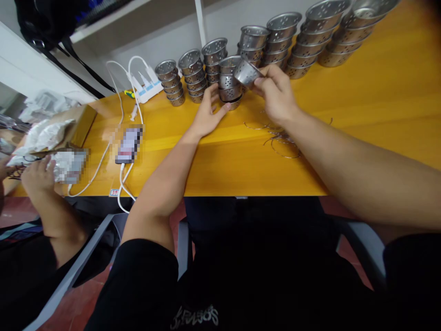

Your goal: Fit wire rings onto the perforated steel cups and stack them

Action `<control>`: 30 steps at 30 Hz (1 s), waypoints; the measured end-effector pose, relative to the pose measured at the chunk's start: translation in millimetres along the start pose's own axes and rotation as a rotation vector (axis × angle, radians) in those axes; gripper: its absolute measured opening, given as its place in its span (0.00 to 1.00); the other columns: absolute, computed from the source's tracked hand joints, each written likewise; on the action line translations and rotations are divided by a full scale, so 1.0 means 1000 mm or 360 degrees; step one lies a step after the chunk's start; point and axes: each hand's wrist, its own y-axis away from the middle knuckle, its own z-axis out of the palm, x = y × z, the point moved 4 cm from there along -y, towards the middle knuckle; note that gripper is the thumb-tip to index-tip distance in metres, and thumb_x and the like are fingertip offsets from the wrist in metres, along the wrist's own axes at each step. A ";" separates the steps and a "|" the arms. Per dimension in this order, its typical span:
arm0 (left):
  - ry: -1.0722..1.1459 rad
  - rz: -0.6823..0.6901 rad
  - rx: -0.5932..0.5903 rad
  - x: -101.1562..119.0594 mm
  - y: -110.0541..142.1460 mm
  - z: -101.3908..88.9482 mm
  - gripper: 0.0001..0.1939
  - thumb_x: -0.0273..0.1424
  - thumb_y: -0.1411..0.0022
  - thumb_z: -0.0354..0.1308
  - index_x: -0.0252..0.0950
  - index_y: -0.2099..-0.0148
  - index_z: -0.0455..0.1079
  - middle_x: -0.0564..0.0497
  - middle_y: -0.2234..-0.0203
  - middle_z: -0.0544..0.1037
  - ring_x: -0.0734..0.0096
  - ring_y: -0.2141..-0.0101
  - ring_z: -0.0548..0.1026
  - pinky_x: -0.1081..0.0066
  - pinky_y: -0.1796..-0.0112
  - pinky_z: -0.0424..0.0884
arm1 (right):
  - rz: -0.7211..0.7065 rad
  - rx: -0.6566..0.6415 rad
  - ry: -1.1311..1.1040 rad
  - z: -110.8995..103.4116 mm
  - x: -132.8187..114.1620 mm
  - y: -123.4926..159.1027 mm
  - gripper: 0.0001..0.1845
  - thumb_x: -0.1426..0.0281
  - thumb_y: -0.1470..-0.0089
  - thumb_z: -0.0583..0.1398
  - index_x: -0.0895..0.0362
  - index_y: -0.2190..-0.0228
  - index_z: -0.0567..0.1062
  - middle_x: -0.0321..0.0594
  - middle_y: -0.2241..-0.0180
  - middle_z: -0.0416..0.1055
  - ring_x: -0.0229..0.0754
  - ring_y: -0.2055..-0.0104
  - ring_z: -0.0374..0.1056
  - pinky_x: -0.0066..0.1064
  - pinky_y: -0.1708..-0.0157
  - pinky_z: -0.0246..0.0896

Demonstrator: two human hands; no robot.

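My right hand [277, 94] grips a small perforated metal cup [246, 73], tilted over the top of a stack of similar cups [229, 82]. The held cup overlaps the stack's upper right in view; whether they touch I cannot tell. At the stack's lower left is my left hand [207, 112], thumb and fingers spread and seemingly resting against its side. Below my right hand, a loose tangle of thin wire [284, 140] lies on the yellow table [227, 165].
More stacks of perforated cups [312, 41] line the back of the table. To the left are a phone [129, 145] with white cables, a power strip [148, 87] and a syringe [134, 112]. A co-worker's hand [39, 174] is beside plastic bags [51, 133] at far left.
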 end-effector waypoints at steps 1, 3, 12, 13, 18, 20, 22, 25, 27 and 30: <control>-0.0002 -0.0018 0.0011 -0.003 0.000 -0.001 0.59 0.72 0.37 0.70 0.52 0.18 0.50 0.34 0.19 0.63 0.41 0.20 0.67 0.32 0.26 0.71 | 0.0021 0.0085 -0.0042 -0.001 -0.002 0.001 0.30 0.33 0.30 0.61 0.45 0.59 0.68 0.41 0.55 0.75 0.57 0.45 0.74 0.57 0.32 0.73; -0.0014 -0.0030 0.0018 -0.008 -0.002 -0.002 0.59 0.70 0.35 0.69 0.51 0.18 0.48 0.33 0.22 0.66 0.42 0.23 0.70 0.32 0.26 0.70 | 0.0054 0.0158 -0.0112 0.000 -0.008 0.002 0.30 0.34 0.33 0.65 0.46 0.62 0.68 0.40 0.58 0.73 0.56 0.49 0.73 0.55 0.36 0.74; -0.0024 0.0086 0.0153 -0.021 -0.013 -0.003 0.62 0.75 0.40 0.69 0.54 0.17 0.51 0.39 0.17 0.63 0.43 0.19 0.67 0.36 0.17 0.61 | 0.0018 0.0081 -0.0034 0.002 -0.031 0.006 0.34 0.31 0.33 0.64 0.47 0.65 0.67 0.41 0.63 0.72 0.53 0.57 0.69 0.51 0.44 0.76; 0.0003 0.0082 0.0161 -0.020 -0.013 -0.002 0.63 0.75 0.42 0.70 0.54 0.17 0.52 0.40 0.17 0.64 0.43 0.19 0.66 0.36 0.17 0.61 | 0.0013 0.0071 -0.0016 0.003 -0.033 0.007 0.35 0.30 0.34 0.64 0.47 0.65 0.68 0.41 0.63 0.72 0.54 0.57 0.69 0.52 0.43 0.76; 0.0156 -0.0016 0.0265 -0.024 -0.018 -0.006 0.64 0.75 0.47 0.72 0.49 0.20 0.58 0.38 0.22 0.73 0.45 0.22 0.73 0.36 0.19 0.66 | -0.0039 -0.0013 0.0067 0.005 -0.037 0.011 0.36 0.27 0.35 0.64 0.47 0.65 0.72 0.43 0.61 0.77 0.59 0.54 0.74 0.60 0.44 0.76; 0.0160 0.0008 0.0290 -0.029 -0.021 -0.009 0.60 0.74 0.47 0.74 0.50 0.23 0.62 0.40 0.24 0.75 0.46 0.23 0.74 0.37 0.19 0.67 | -0.0071 -0.0056 0.0106 0.007 -0.038 0.012 0.34 0.28 0.34 0.63 0.46 0.64 0.74 0.44 0.60 0.79 0.61 0.53 0.74 0.63 0.44 0.76; 0.0105 0.0050 0.0262 -0.035 -0.024 -0.011 0.57 0.72 0.44 0.73 0.51 0.24 0.63 0.41 0.24 0.74 0.47 0.23 0.73 0.37 0.19 0.67 | -0.0097 -0.0088 0.0138 0.007 -0.038 0.012 0.32 0.30 0.32 0.62 0.44 0.62 0.75 0.44 0.59 0.80 0.62 0.51 0.75 0.65 0.43 0.76; -0.0023 0.0105 0.0154 -0.040 -0.026 -0.012 0.53 0.68 0.36 0.67 0.51 0.20 0.58 0.40 0.21 0.69 0.46 0.22 0.71 0.35 0.20 0.68 | -0.0094 -0.0106 0.0149 0.008 -0.037 0.013 0.29 0.31 0.32 0.62 0.43 0.62 0.75 0.43 0.58 0.81 0.63 0.50 0.75 0.66 0.43 0.76; -0.0054 0.0117 0.0134 -0.040 -0.026 -0.012 0.52 0.66 0.35 0.67 0.52 0.19 0.56 0.40 0.21 0.68 0.46 0.22 0.70 0.34 0.20 0.68 | -0.0078 -0.0107 0.0138 0.008 -0.036 0.013 0.28 0.31 0.33 0.63 0.42 0.62 0.76 0.43 0.59 0.80 0.64 0.51 0.75 0.67 0.43 0.76; 0.0015 0.0072 0.0228 -0.036 -0.024 -0.013 0.51 0.67 0.41 0.73 0.54 0.24 0.64 0.43 0.25 0.73 0.46 0.25 0.73 0.34 0.20 0.68 | -0.0068 -0.0123 0.0122 0.009 -0.037 0.014 0.30 0.30 0.34 0.63 0.42 0.62 0.75 0.43 0.59 0.80 0.63 0.52 0.74 0.66 0.45 0.76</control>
